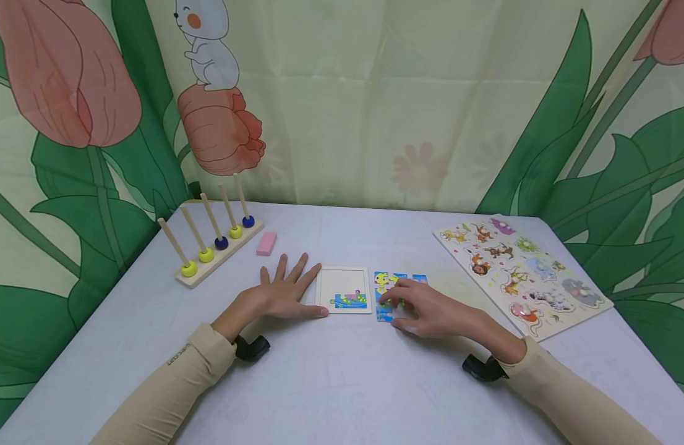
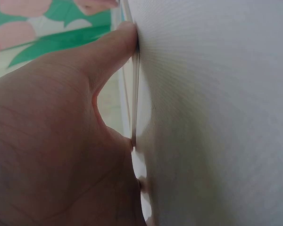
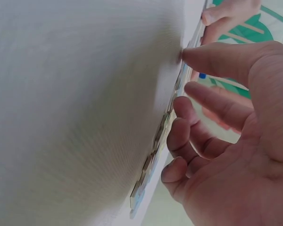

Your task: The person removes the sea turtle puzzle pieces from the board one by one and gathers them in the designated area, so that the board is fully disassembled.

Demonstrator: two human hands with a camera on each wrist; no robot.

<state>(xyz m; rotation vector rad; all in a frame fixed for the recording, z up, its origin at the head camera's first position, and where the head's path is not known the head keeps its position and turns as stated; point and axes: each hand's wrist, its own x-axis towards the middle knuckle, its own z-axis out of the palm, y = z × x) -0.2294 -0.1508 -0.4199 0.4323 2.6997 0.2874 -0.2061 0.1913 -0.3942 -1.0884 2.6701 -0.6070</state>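
Note:
A square white puzzle tray (image 1: 344, 277) lies on the table, with several joined jigsaw pieces (image 1: 350, 301) along its lower right inside. My left hand (image 1: 283, 296) is spread flat beside it, its thumb and index finger touching the tray's left edge. To the right of the tray lies a group of loose blue and yellow jigsaw pieces (image 1: 384, 314). Over them is my right hand (image 1: 425, 307), fingers bent, thumb and index tips apart at the left side of the group. In the right wrist view the thumb (image 3: 212, 57) touches down by the pieces' edge. The hand covers part of the group.
A wooden peg stand (image 1: 219, 255) with yellow and blue beads stands at the left. A pink block (image 1: 266, 243) lies near it. On the right is a large animal puzzle board (image 1: 520, 272). A printed curtain (image 1: 342, 111) hangs behind the table (image 1: 342, 383).

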